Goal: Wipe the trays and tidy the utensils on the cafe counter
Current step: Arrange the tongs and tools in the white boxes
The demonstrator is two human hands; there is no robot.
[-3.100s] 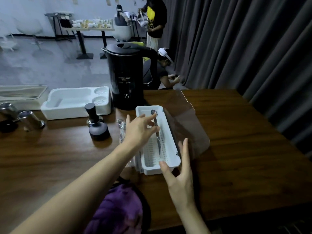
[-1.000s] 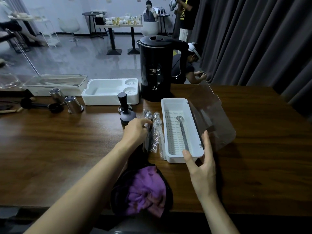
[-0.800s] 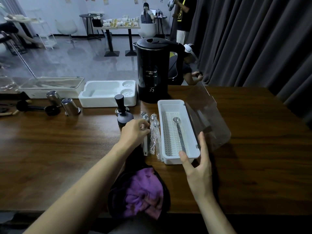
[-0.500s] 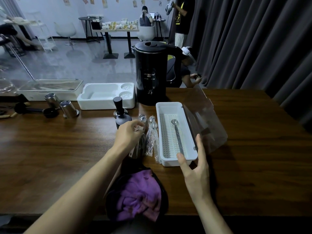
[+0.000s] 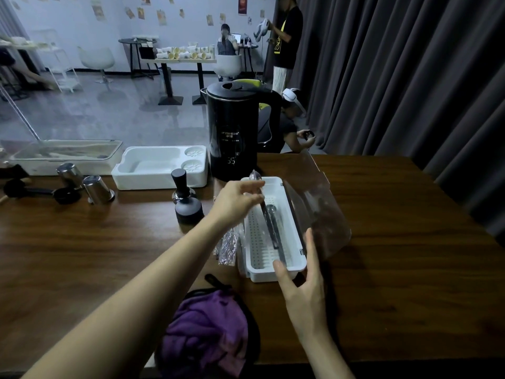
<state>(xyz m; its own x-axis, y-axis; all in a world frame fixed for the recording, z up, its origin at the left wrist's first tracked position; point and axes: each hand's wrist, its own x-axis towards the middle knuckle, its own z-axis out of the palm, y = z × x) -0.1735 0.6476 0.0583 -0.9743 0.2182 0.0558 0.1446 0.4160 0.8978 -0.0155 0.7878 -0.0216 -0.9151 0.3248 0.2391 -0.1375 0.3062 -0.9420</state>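
The person is showing two long bare forearms; the slim left hand and the slim right hand are also appearing uncovered.

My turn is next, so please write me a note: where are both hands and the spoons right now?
Left hand: pinches a wrapped spoon over the white tray.
Right hand: open, at the tray's near end.
Done: one bare spoon lies in the tray.
To do: more wrapped spoons lie beside the tray. The purple cloth sits at the counter's near edge; whether the trays have been wiped cannot be told.
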